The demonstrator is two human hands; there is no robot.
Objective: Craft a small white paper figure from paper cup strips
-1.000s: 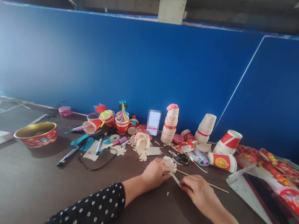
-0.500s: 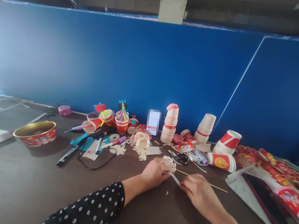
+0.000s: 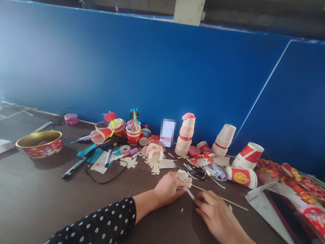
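Observation:
My left hand (image 3: 168, 188) is closed on a small white paper flower with reddish marks (image 3: 185, 178), at the centre front of the dark table. A thin white paper strip (image 3: 190, 194) runs from the flower toward my right hand (image 3: 214, 211), whose fingertips are pinched at the strip's lower end. A thin wooden stick (image 3: 233, 203) lies behind my right hand, its left end near the flower. Behind my left hand sits a cut, curled paper cup piece (image 3: 154, 157).
A gold-lined red bowl (image 3: 39, 142) stands at the left. Black scissors (image 3: 197, 173) and a stack of paper cups (image 3: 184, 139) are behind the hands. At the right lie a red-and-white cup (image 3: 242, 177) and a dark tablet (image 3: 293, 226).
My right hand's fingers have shifted slightly left and spread a little at the strip. A small white scrap now shows beside that hand. My left hand stays around the flower.

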